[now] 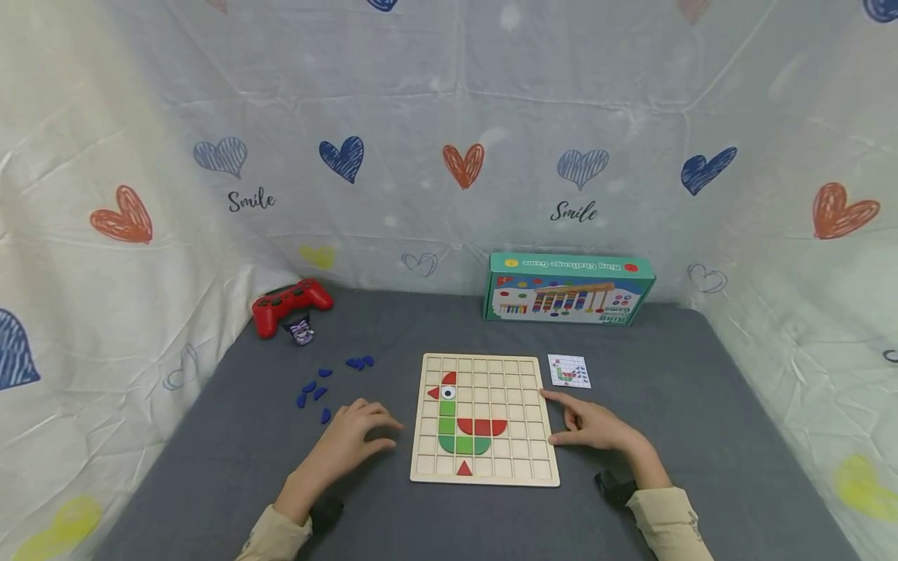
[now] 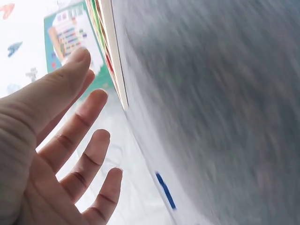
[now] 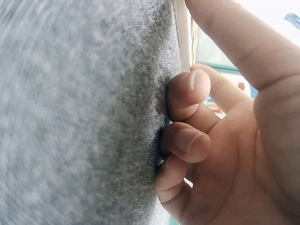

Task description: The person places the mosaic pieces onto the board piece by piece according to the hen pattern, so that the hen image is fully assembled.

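A square wooden grid board (image 1: 519, 452) lies on the table with red and green pieces forming a bird with a round eye piece (image 1: 448, 393). At its right edge, the index fingertip and thumb of my right hand (image 1: 596, 425) touch the side; the other fingers are curled under, as the right wrist view shows. My left hand (image 1: 347, 440) hovers left of the board, fingers loosely bent and apart, holding nothing. Several small blue pieces (image 1: 319, 393) are scattered beyond and left of that hand; one blue piece (image 2: 165, 191) appears edge-on in the left wrist view.
A small pattern card (image 1: 569, 372) lies off the board's upper right corner. Behind it stands a green game box (image 1: 568, 288). A red game controller (image 1: 290, 304) and a small dark figure charm (image 1: 302, 331) sit at the back left. Heart-printed cloth (image 1: 463, 117) surrounds the grey table.
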Demonstrator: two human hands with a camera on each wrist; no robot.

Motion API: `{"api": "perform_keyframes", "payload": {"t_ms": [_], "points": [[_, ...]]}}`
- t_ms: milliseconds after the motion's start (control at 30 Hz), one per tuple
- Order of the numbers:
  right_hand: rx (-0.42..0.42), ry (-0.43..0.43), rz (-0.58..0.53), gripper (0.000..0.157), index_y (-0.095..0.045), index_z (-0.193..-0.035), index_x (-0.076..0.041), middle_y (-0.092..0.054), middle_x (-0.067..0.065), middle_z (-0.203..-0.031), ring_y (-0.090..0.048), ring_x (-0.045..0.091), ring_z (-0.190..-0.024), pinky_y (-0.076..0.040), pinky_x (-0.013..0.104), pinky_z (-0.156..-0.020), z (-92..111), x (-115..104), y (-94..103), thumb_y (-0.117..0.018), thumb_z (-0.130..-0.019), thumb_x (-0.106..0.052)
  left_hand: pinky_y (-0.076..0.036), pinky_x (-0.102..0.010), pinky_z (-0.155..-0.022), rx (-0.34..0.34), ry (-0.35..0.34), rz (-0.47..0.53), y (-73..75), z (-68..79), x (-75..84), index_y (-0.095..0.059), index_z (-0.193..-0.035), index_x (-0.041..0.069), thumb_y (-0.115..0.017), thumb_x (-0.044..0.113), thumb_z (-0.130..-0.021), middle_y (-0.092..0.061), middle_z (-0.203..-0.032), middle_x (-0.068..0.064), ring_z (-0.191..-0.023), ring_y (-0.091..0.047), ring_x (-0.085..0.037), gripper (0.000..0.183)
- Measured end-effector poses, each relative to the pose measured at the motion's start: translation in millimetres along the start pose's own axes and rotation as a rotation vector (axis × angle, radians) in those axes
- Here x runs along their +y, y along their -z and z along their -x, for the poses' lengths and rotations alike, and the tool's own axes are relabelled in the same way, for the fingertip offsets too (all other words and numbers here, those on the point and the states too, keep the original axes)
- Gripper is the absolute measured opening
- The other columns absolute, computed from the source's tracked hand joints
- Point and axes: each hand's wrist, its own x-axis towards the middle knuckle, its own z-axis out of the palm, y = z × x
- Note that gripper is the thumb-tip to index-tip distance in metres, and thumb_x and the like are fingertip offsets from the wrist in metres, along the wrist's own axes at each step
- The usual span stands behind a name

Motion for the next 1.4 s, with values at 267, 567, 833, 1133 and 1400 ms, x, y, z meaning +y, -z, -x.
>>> {"api": "perform_keyframes", "payload": {"t_ms": [267, 567, 833, 1133, 1400], "points": [[0.001, -0.008, -0.005, 0.077, -0.037, -0.142, -0.014, -0.043, -0.005, -0.062, -0.034, 0.003, -0.049, -0.029, 0.02, -0.048, 0.0, 0.2, -1.4, -0.072, -0.078, -0.037, -0.036, -0.033, -0.07, 0.083, 0.058, -0.067, 11.8, 15.9, -29.2, -0.072, -0.095, 0.026, -0.079, 0.028, -0.071, -0.062, -0.092, 0.013, -0.081, -0.047, -0.008, 0.025], [0.002, -0.02, -0.001, 0.077, -0.036, -0.142, -0.013, -0.043, -0.007, -0.062, -0.034, 0.002, -0.05, -0.029, 0.019, -0.048, 0.2, 0.9, -3.3, -0.072, -0.078, -0.038, -0.038, -0.042, -0.069, 0.115, 0.144, -0.108, 36.9, 31.1, -54.8, -0.072, -0.098, 0.021, -0.078, 0.024, -0.073, -0.065, -0.096, 0.006, -0.084, -0.05, -0.016, 0.026], [0.011, -0.01, 0.006, 0.077, -0.038, -0.141, -0.012, -0.041, -0.006, -0.062, -0.034, 0.002, -0.05, -0.028, 0.019, -0.048, 0.9, 0.6, -2.2, -0.073, -0.077, -0.037, -0.039, -0.051, -0.072, 0.102, 0.191, -0.144, 46.2, 39.2, -85.6, -0.071, -0.102, 0.021, -0.076, 0.023, -0.075, -0.066, -0.104, -0.001, -0.089, -0.051, -0.024, 0.027], [0.011, -0.013, 0.008, 0.077, -0.038, -0.142, -0.013, -0.042, -0.005, -0.062, -0.034, 0.003, -0.049, -0.029, 0.02, -0.048, 0.8, -0.2, -0.5, -0.072, -0.077, -0.039, -0.039, -0.053, -0.071, 0.065, 0.162, -0.135, 54.7, 36.9, -103.9, -0.07, -0.102, 0.016, -0.074, 0.018, -0.077, -0.065, -0.107, -0.005, -0.09, -0.05, -0.027, 0.025], [0.004, -0.017, -0.003, 0.078, -0.037, -0.142, -0.013, -0.043, -0.005, -0.062, -0.034, 0.003, -0.05, -0.029, 0.02, -0.048, -0.1, -0.5, 0.1, -0.072, -0.078, -0.038, -0.041, -0.054, -0.07, 0.034, 0.131, -0.164, 58.0, 30.1, -115.0, -0.07, -0.102, 0.015, -0.072, 0.011, -0.078, -0.063, -0.107, -0.006, -0.092, -0.05, -0.029, 0.024]]}}
